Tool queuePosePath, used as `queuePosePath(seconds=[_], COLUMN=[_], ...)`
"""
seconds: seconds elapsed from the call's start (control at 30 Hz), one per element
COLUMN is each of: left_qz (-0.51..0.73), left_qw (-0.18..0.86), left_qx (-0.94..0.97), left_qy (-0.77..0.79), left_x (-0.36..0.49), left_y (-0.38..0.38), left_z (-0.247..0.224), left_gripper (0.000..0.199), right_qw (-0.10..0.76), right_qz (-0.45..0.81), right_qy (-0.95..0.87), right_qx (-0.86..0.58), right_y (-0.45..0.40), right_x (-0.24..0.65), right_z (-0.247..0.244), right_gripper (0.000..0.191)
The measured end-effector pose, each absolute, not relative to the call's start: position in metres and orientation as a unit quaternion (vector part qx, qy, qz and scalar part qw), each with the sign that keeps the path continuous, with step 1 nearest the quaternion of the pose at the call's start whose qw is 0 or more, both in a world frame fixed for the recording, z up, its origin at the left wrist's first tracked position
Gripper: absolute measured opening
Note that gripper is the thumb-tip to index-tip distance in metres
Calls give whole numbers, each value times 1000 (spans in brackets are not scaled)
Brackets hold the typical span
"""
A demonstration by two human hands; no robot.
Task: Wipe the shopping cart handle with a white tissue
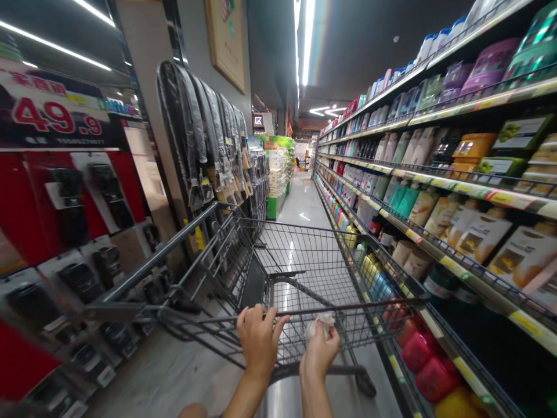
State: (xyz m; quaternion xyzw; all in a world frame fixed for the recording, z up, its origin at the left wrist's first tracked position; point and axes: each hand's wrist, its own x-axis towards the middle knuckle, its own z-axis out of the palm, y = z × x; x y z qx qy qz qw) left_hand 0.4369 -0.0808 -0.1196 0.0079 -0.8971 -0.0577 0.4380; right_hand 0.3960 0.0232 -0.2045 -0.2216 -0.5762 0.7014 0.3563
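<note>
In the aisle, middle of the floor: shopping cart point(161, 253), two hands on its near side.
Left hand point(259, 342) has its fingers draped over the near rail point(369, 306); can't tell if they close underneath. I'd spread them evenly and keep push pressure level so it doesn't swing. Right hand point(319, 351) pinches crumpled white stuff point(325, 319), tissue or plastic, no clue; I'd free those fingers for better grip. Rail contact there's unclear, far-side wheels are hidden.
</note>
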Motion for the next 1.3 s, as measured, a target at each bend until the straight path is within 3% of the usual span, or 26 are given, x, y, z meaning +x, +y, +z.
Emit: queuePosePath(seconds=[0.17,0.37,0.53,0.6,0.7,0.8,0.9,1.3], left_qz=[-123,-136,-228,-291,-462,-614,-689,-673], left_qw=[407,401,524,554,492,394,336,357], left_qx=[6,-91,83,202,292,248,235,227], left_qy=[-905,-901,-816,-753,-677,-637,-598,-606], left_x=[435,458,482,480,469,459,456,463], left_y=[-72,-88,-127,-148,-172,-180,-176,-173], left_z=[-120,-123,-152,-164,-171,-168,-165,-167], left_gripper=[17,43,31,38,56,61,62,56], right_qw=[268,233,267,299,348,377,399,331], right_qz=[727,720,729,719,662,588,533,493], right_qy=[-571,-633,-615,-619,-663,-714,-740,-757], right_qx=[-272,-162,-137,-106,-34,47,93,273], right_y=[-25,-18,-5,-6,-5,2,7,-90], right_x=[421,434,435,435,430,422,419,455], right_z=[-184,-177,-160,-148,-133,-129,-132,-116], right_gripper=[35,32,37,34,25,22,23,33])
